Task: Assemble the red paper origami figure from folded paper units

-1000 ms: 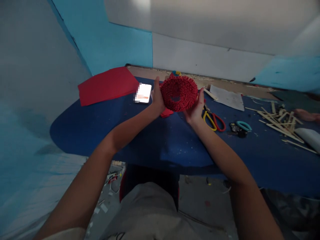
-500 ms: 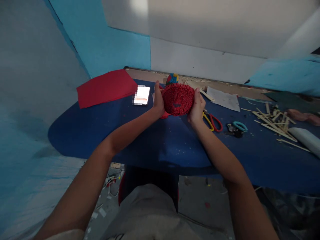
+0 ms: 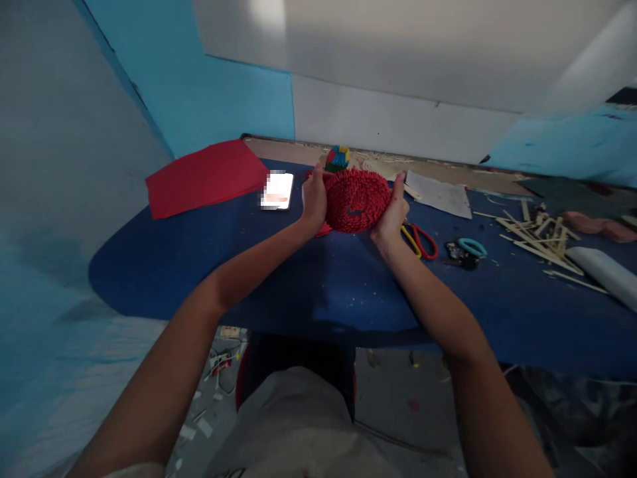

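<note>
A round red ring (image 3: 356, 199) built of many small folded paper pieces is held between both hands, low over the dark blue table (image 3: 199, 265). My left hand (image 3: 314, 198) presses against its left side with fingers curled round the rim. My right hand (image 3: 395, 211) cups its right side, thumb up at the edge. A small red scrap (image 3: 323, 230) lies under my left wrist.
A lit phone (image 3: 277, 190) and a red paper sheet (image 3: 204, 176) lie to the left. A small multicoloured paper ball (image 3: 338, 158) sits behind the ring. Right of my hands: yellow-and-red scissors (image 3: 422, 240), a teal-handled tool (image 3: 470, 247), white paper (image 3: 438, 193), several wooden sticks (image 3: 537, 236).
The ring has been tipped from facing me to lying flatter and lower over the table. Both hands stayed on its sides. The paper ball behind it came into view.
</note>
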Motion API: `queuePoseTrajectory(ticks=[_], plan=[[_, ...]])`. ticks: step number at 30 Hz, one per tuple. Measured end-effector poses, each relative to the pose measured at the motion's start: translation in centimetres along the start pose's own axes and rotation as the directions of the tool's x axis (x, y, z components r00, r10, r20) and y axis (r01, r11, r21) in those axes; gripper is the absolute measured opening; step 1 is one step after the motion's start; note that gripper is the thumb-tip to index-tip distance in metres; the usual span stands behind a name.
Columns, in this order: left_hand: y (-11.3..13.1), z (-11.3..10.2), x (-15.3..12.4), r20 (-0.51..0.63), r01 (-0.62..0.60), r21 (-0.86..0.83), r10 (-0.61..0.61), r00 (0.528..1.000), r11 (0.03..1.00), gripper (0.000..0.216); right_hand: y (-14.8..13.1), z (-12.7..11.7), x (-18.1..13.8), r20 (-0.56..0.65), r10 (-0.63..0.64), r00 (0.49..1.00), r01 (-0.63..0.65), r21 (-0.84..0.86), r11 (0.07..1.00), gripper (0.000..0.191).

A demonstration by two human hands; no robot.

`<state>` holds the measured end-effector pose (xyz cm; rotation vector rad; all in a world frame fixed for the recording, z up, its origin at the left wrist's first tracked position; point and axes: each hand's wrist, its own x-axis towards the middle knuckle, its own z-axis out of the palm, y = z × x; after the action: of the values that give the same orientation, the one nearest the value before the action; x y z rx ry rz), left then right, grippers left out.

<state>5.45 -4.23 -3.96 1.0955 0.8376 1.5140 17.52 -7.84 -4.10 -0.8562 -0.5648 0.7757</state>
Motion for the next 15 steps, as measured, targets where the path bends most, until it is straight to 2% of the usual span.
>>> queuePoseTrajectory(ticks=[1, 2, 3, 4, 6, 7, 8, 10, 12, 15], plan=[[0.6, -0.2, -0.1, 0.030, -0.113, 0.097, 0.110, 0.993, 0.989, 0.047, -0.1, 0.0, 0.0, -0.012, -0.015, 1.000, 0.015, 0.007, 1.000, 0.048], [1.2, -0.3, -0.3, 0.110, -0.246, 0.192, 0.228, 0.967, 0.950, 0.044, -0.1, 0.0, 0.2, -0.016, -0.031, 0.999, 0.031, 0.009, 0.999, 0.048], [1.8, -0.5, -0.4, 0.227, -0.373, 0.260, 0.319, 0.920, 0.891, 0.041, -0.1, -0.1, 0.3, -0.015, -0.046, 0.999, 0.046, 0.008, 0.999, 0.048], [2.5, -0.6, -0.6, 0.375, -0.484, 0.309, 0.363, 0.853, 0.819, 0.041, 0.0, -0.3, 0.5, -0.009, -0.060, 0.998, 0.060, 0.003, 0.998, 0.049], [3.4, -0.8, -0.8, 0.627, -0.660, 0.377, 0.346, 0.698, 0.649, 0.061, 0.2, -0.6, 1.0, 0.006, -0.086, 0.996, 0.086, -0.015, 0.996, 0.048], [3.7, -0.9, -0.9, 0.703, -0.714, 0.402, 0.307, 0.642, 0.573, 0.071, 0.3, -0.8, 1.3, 0.016, -0.096, 0.995, 0.096, -0.022, 0.995, 0.048], [3.8, -0.9, -1.0, 0.744, -0.747, 0.426, 0.271, 0.610, 0.511, 0.078, 0.4, -0.9, 1.5, 0.023, -0.104, 0.994, 0.105, -0.026, 0.994, 0.048], [3.6, -0.9, -0.9, 0.762, -0.763, 0.471, 0.232, 0.605, 0.443, 0.081, 0.5, -1.1, 1.7, 0.037, -0.120, 0.992, 0.121, -0.032, 0.992, 0.049], [3.0, -0.9, -0.7, 0.754, -0.761, 0.492, 0.230, 0.616, 0.424, 0.080, 0.6, -1.2, 1.7, 0.046, -0.140, 0.989, 0.142, -0.046, 0.989, 0.049], [2.3, -1.1, -0.1, 0.759, -0.769, 0.484, 0.236, 0.606, 0.418, 0.080, 0.5, -1.1, 1.5, 0.065, -0.167, 0.984, 0.172, -0.081, 0.982, 0.049]])
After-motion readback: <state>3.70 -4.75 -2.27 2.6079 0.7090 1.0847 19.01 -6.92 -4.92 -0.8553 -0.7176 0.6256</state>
